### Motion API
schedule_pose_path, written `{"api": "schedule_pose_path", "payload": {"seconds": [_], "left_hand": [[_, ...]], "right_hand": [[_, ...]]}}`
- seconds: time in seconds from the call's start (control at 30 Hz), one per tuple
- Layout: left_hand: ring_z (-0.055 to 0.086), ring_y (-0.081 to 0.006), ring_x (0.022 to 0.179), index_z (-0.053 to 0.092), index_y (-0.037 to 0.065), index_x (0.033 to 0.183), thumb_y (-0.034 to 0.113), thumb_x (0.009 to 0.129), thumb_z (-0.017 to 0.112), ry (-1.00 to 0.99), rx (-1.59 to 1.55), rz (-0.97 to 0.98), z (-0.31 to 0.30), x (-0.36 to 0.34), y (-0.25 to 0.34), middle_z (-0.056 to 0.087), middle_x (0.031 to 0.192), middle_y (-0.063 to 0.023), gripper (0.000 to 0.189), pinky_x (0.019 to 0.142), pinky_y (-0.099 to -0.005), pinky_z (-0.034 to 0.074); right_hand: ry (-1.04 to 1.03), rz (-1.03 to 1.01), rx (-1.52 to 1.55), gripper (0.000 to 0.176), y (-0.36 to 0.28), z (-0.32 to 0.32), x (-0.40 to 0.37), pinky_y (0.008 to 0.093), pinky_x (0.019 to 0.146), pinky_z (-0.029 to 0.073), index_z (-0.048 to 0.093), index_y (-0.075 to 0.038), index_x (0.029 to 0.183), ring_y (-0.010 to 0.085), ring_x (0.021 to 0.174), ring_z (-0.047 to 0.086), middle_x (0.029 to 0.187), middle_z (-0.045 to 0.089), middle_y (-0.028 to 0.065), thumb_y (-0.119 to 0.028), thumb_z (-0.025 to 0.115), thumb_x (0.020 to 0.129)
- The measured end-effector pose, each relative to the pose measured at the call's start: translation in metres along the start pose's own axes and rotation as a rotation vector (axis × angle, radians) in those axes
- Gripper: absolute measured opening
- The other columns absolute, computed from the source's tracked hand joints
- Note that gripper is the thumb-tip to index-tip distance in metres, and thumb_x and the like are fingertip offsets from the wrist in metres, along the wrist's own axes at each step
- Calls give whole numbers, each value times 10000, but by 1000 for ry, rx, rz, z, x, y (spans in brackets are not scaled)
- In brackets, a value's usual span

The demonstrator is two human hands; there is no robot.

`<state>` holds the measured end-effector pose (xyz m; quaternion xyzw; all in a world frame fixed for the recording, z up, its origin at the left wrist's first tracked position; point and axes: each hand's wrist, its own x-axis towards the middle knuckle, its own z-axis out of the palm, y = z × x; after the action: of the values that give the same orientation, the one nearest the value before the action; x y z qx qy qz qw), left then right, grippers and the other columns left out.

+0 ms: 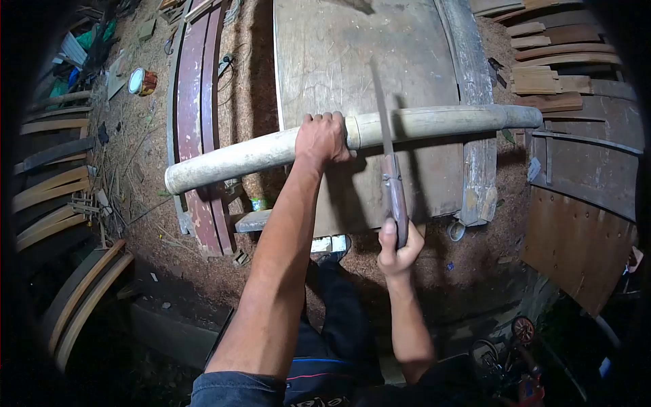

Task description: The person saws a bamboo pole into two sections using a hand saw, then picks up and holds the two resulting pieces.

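Observation:
A thick bamboo pole lies crosswise over the plywood board and the maroon-painted plank, slightly tilted up to the right. My left hand is wrapped over its middle from above, just left of a node. In my right hand is a machete, gripped by its dark wooden handle. Its long narrow blade points away from me and overlaps the pole in this view, to the right of my left hand. The blade is a little blurred.
Pale weathered beams flank the board on the right. Curved wood strips are stacked at left, and more wood pieces at right. A paint can stands on the shavings-covered ground. A plywood sheet leans at lower right.

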<state>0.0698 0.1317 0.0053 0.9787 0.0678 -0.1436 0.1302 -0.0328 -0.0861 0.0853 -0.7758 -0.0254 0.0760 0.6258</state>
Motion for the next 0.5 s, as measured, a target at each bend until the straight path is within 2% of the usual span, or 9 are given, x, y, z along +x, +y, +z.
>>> {"api": "schedule_pose_path", "payload": {"seconds": [0.13, 0.17, 0.33, 0.43, 0.47, 0.5], "left_hand": [[679, -287, 935, 574, 29, 1018, 529, 600, 818, 19, -6, 17, 4, 0, -1, 686, 993, -147, 696, 897, -425, 472], [679, -287, 937, 573, 31, 1020, 527, 600, 817, 17, -9, 18, 5, 0, -1, 685, 997, -148, 695, 896, -426, 472], [674, -310, 940, 569, 25, 1053, 582, 621, 765, 22, 13, 55, 9, 3, -5, 682, 1017, -156, 731, 898, -427, 472], [667, -336, 944, 560, 6, 1113, 633, 680, 671, 232, -36, 209, 15, -5, -11, 677, 1032, -154, 770, 894, -435, 479], [647, -361, 967, 585, 31, 1174, 514, 782, 580, 262, -108, 235, 17, -5, -14, 664, 1055, -190, 622, 877, -457, 477], [649, -368, 945, 602, 36, 1135, 482, 808, 552, 250, -179, 180, 16, -5, -13, 667, 1030, -203, 555, 863, -459, 484]], "right_hand": [[-61, -8, -8, 301, 14, -8, -17, 274, 485, 413, 591, 10, 804, 125, 487, 520, 558, 522, 28, -263, 544, 922], [-86, 51, 21, 296, 17, -9, -23, 287, 497, 439, 610, 17, 846, 145, 499, 554, 572, 539, 46, -254, 515, 921], [-66, -49, -178, 270, 22, 2, -30, 317, 533, 479, 636, 18, 916, 191, 549, 613, 615, 586, 82, -231, 532, 932], [-32, -11, -148, 241, 28, 0, -29, 333, 514, 465, 608, -1, 863, 211, 536, 608, 601, 573, 93, -224, 544, 933], [-15, 15, -121, 238, 29, -1, -30, 338, 505, 458, 597, -8, 842, 219, 527, 603, 593, 564, 97, -222, 548, 933], [-16, -21, -156, 242, 26, -3, -29, 343, 495, 450, 581, -13, 821, 233, 517, 597, 585, 554, 103, -226, 551, 932]]}}
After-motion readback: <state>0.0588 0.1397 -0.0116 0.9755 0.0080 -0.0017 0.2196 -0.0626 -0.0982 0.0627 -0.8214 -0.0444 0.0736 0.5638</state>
